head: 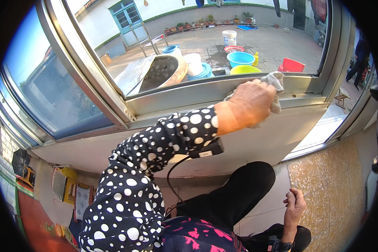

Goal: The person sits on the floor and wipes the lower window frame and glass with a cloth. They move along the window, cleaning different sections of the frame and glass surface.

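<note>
My left hand [250, 100] grips a crumpled grey-white cloth [274, 82] against the lower metal rail of a sliding window frame [182, 94]. Part of the cloth sticks out past my knuckles, and some shows under the palm. Below the rail runs the window's sill track [302, 101], above a pale wall [255, 141]. My right hand [294, 203] hangs low on the right by my knee, its fingers loosely curled and nothing visible in them. A black strapped device [278, 244] is on that wrist.
Beyond the glass are a large round vat [176, 67], a blue basin [240, 58] and a white bucket [229, 38]. To the right is a doorway, with a person [358, 63] outside. A black cabled device [208, 149] lies under my left forearm. Small stools [82, 201] stand at left.
</note>
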### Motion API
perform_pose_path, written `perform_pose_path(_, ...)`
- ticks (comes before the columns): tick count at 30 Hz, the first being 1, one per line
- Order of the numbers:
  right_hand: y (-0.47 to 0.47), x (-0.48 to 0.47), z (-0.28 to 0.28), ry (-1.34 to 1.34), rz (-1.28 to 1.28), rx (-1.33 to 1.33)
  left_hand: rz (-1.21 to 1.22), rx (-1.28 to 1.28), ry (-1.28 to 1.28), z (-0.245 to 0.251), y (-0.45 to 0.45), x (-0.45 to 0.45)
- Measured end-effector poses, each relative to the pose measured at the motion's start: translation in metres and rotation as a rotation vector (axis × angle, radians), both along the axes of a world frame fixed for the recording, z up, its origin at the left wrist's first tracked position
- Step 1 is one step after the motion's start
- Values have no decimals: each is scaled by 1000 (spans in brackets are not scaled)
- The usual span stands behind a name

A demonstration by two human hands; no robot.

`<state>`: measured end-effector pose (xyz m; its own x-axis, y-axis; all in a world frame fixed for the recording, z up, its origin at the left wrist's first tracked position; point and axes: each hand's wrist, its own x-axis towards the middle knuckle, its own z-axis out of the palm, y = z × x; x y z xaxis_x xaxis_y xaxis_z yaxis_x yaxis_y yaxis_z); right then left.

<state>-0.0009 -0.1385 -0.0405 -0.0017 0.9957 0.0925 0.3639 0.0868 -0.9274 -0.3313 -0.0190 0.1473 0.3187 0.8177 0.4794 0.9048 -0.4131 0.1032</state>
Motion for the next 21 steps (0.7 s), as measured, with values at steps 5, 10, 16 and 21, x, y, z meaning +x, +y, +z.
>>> perform_pose_path(5, -2, -4, -8, -5, 47, -2, 202, 89, -53, 5, -116, -104)
perform_pose_path(10, -5, -6, -10, -23, 95, 14, 527, 126, -117, 3, -185, -156)
perform_pose_path(16, -11, -4, 0, -26, 74, 31, 519, 541, -307, 23, -201, -171)
perform_pose_path(21, -19, -5, 10, 10, 93, 82, 589, 592, 23, 22, -161, -165)
